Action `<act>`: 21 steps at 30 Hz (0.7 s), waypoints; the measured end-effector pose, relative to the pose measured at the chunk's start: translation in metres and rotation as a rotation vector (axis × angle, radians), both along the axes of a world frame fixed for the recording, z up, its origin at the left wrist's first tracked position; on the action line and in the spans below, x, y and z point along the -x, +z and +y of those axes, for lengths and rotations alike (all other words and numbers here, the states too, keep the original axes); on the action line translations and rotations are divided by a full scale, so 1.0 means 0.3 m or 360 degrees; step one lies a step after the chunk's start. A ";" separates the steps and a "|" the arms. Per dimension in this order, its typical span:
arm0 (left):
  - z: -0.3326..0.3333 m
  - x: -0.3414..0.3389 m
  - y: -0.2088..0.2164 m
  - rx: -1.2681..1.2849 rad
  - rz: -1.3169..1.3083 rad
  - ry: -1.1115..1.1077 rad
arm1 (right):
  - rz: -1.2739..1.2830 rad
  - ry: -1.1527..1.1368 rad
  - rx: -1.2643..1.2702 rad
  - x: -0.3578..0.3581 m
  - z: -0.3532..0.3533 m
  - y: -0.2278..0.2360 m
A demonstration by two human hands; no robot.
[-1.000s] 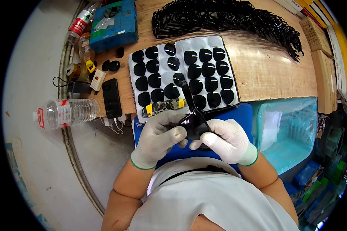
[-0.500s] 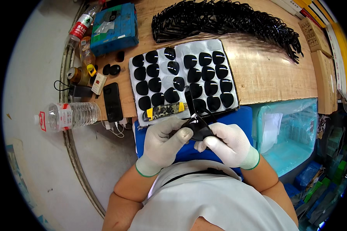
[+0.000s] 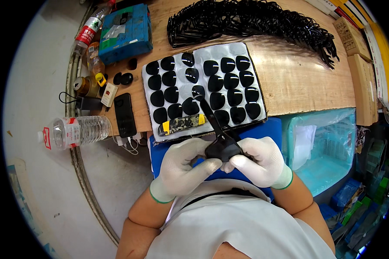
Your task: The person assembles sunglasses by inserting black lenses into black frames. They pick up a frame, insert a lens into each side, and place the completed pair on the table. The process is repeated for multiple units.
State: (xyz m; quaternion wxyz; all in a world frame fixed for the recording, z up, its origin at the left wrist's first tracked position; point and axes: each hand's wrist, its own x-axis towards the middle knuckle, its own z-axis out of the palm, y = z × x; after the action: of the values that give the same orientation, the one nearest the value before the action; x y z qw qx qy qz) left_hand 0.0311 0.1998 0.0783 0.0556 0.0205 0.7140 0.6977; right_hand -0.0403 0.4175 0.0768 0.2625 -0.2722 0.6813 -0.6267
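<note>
Between my two gloved hands is a pair of black sunglasses (image 3: 222,147), its temple arms pointing away from me toward the tray. My left hand (image 3: 185,164) closes on the left side of the front, thumb along the lower edge. My right hand (image 3: 260,162) pinches the right side, and the two thumbs nearly meet at the near edge. Just beyond lies a lens tray (image 3: 196,49) lined with white padding, holding rows of dark lenses. On its near edge rests a utility knife (image 3: 183,124) with a camouflage-patterned body and yellow parts.
A long row of black frames (image 3: 242,19) lines the table's far side. A blue box (image 3: 127,34), a phone (image 3: 125,115) and a large water bottle (image 3: 80,131) stand left. At right is a turquoise basket (image 3: 324,172) with plastic lining; cardboard boxes (image 3: 362,88) stand beyond.
The sunglasses have turned in my hands, so the front faces up differently and the temple arm leans further left. My left thumb has slid right, toward the right thumb.
</note>
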 end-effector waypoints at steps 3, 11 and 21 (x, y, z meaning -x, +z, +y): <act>0.037 0.006 0.009 0.0050 -0.0036 0.0097 | -0.0006 -0.0096 -0.0111 -0.012 -0.018 0.016; 0.085 -0.009 -0.020 -0.0285 -0.0337 0.0178 | -0.0016 -0.0062 -0.0177 -0.001 -0.007 0.040; -0.021 0.035 -0.037 -0.0517 -0.0001 -0.0040 | -0.0093 0.0739 0.0207 -0.026 0.047 -0.012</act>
State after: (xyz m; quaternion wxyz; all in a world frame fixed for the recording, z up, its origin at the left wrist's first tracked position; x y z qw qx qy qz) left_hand 0.0205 0.1934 0.0670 0.0604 0.0381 0.5916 0.8031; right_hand -0.0326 0.4316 0.0732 0.4011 -0.4197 0.5508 -0.5997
